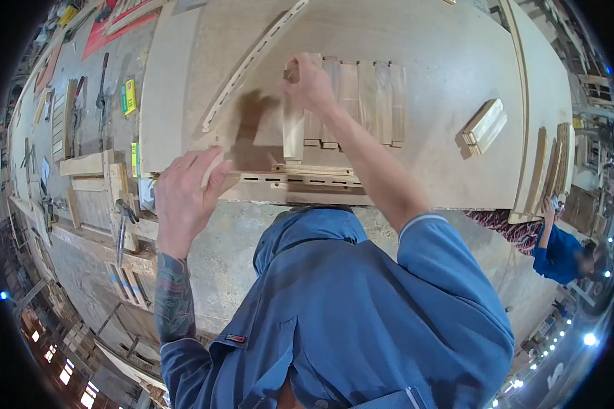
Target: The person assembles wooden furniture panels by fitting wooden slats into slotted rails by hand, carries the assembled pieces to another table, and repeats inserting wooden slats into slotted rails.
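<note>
"Fingers of the right hand first: how do they sit in the head view?"

"Bent narrow around the upper end of a pale, flat, straight-edged wooden strip, just above the centre of the frame. The wrist is bent, and the bare forearm slants from there down and right to a blue short sleeve."

"Where does that strip lie?"

"At the left end of a row of brown and pale wooden strips, all running roughly up and down the frame. Its lower end reaches further down than theirs."

"And the left hand?"

"Left of centre, back upward, fingers pointing up and right, thumb set apart from them. It's near the left end of a narrow, pale, slotted wooden bar along the table's lower edge. Whether the fingers grip anything, I can't tell."

"What else is about?"

"Another slotted pale bar lies diagonally at upper centre-left, and a small stack of pale wooden pieces at right, well apart from the row. All are on a smooth beige tabletop."
</note>
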Demonstrator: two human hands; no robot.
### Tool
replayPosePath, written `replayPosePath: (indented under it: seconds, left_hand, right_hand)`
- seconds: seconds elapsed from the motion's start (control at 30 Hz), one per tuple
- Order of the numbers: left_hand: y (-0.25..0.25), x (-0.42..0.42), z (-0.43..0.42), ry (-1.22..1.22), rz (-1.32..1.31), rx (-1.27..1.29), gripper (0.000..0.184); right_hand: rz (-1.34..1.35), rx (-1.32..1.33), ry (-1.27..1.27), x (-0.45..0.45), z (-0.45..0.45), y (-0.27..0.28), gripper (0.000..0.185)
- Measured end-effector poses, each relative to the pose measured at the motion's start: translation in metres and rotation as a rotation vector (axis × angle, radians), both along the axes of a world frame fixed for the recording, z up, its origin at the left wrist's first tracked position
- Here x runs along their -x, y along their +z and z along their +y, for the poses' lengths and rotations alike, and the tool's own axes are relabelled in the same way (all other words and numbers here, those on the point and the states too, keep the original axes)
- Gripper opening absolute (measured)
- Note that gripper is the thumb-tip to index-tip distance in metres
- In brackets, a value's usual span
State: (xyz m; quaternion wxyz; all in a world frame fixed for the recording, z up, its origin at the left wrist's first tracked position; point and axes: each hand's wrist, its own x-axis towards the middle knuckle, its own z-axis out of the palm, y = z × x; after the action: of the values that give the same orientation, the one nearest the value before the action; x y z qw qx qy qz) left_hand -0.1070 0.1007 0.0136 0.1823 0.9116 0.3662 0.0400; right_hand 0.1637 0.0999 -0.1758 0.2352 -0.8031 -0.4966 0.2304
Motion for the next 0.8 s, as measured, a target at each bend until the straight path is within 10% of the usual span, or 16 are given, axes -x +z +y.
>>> replayPosePath:
  seconds: [0.07,0.3,0.37,0.6,0.8]
  left_hand:
    - [0.001,0.0,0.001,-0.008,0.03,-0.039,0.031]
    - [0.006,-0.006,-0.003,-0.025,-0.277,-0.037,0.038]
    - [0.0,-0.007,-0.005,0.12,-0.491,0.478,0.039]
    - [-0.011,0.0,-0.01,0.103,-0.414,0.25,0.048]
    - [-0.012,0.004,-0.008,0.095,-0.352,0.276,0.059]
  right_hand:
    - [0.624,-0.315,-0.211,0.007,-0.028,0.034,0.059]
    - [0.427,0.061,0.132,0.053,-0.122,0.002,0.039]
    - [0.446,0.101,0.065,0.058,-0.13,0.003,0.03]
    - [0.849,-0.244,0.096,0.125,-0.115,0.001,0.025]
    - [0.442,-0.152,0.2,0.146,-0.112,0.023,0.024]
